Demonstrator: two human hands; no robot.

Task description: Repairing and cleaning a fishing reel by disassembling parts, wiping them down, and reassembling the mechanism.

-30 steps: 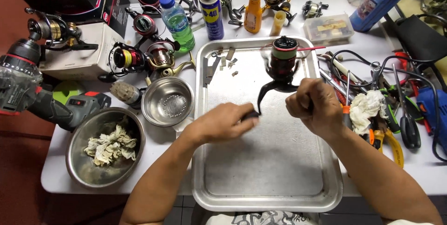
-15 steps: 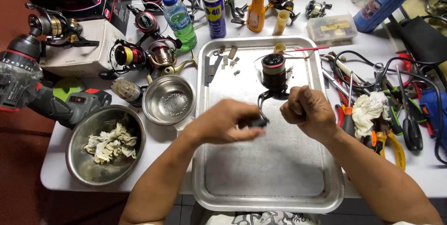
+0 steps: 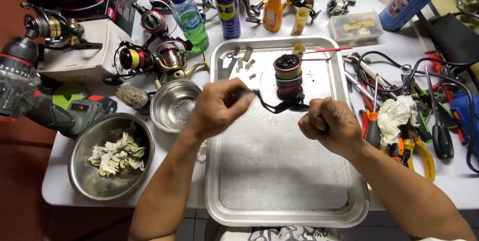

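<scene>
Right, the fishing reel [image 3: 288, 79] sits between them, left hand [image 3: 218, 106] pinching its crank, right hand [image 3: 330, 124] fisted on its foot.

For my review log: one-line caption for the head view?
Both hands, left and right, hold a fishing reel over a metal tray.

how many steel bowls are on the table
2. A large steel bowl holding crumpled rags sits at the table's front left; a smaller steel bowl sits just left of the tray, by the left hand.
</scene>
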